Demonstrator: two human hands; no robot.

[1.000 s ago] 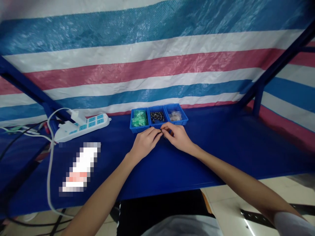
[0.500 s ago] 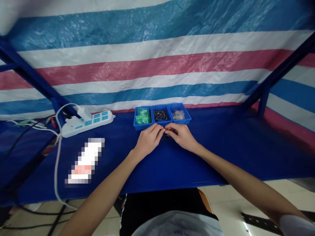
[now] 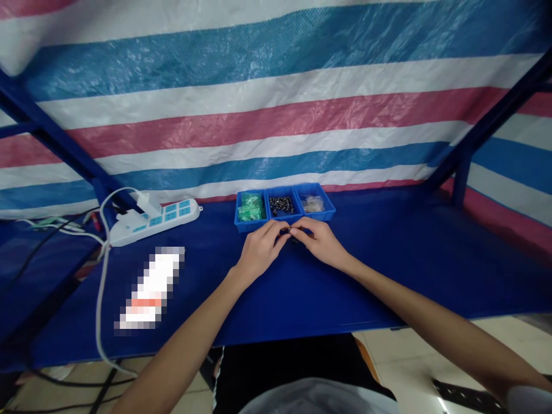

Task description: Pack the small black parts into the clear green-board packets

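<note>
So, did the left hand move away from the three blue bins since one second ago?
No. The left hand stays just in front of the blue bins, fingertips meeting the right hand.

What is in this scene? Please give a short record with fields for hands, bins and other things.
left hand: pinches a small dark part, fingertips meeting the right hand
right hand: pinches the same part
bins: green parts bin, dark parts bin, clear parts bin, side by side behind the hands
table: blue
power strip: white, at left, one plug in
</note>
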